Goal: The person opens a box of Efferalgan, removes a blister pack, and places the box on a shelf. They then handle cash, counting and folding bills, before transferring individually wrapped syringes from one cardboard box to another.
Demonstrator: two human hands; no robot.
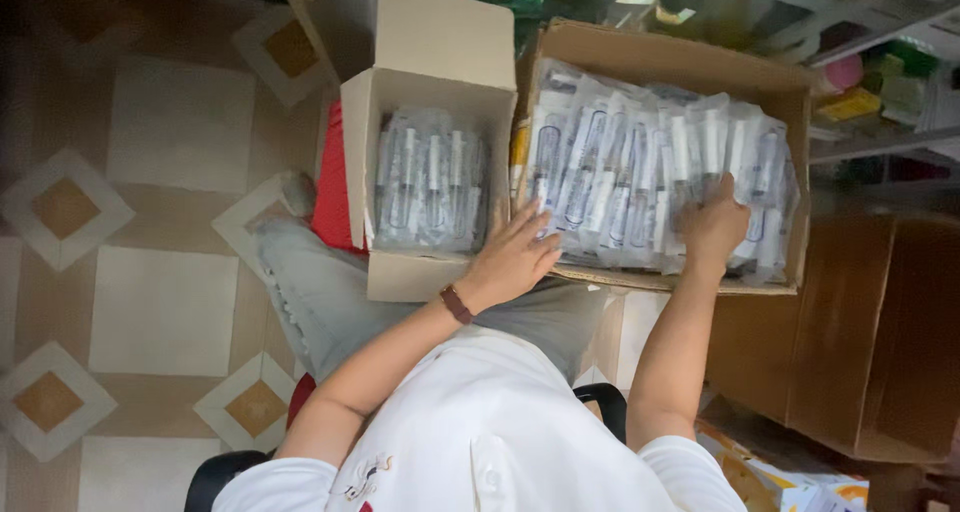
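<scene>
A brown cardboard box (640, 57) on my lap holds several clear-wrapped syringes (620, 172), stacked upright in rows. My left hand (515, 257) rests flat against the packets at the box's near left corner, fingers spread. At the right end of the stack my right hand (712, 227) curls its fingers over several packets and grips them. Left of this box stands a smaller white cardboard box (425, 82), lid up, with more wrapped syringes (430, 187) inside it.
A large brown carton (870, 342) stands at the right. Shelves with coloured items (880, 82) run along the top right. A red object (333, 187) lies beside the small box. Patterned floor tiles (160, 282) spread to the left.
</scene>
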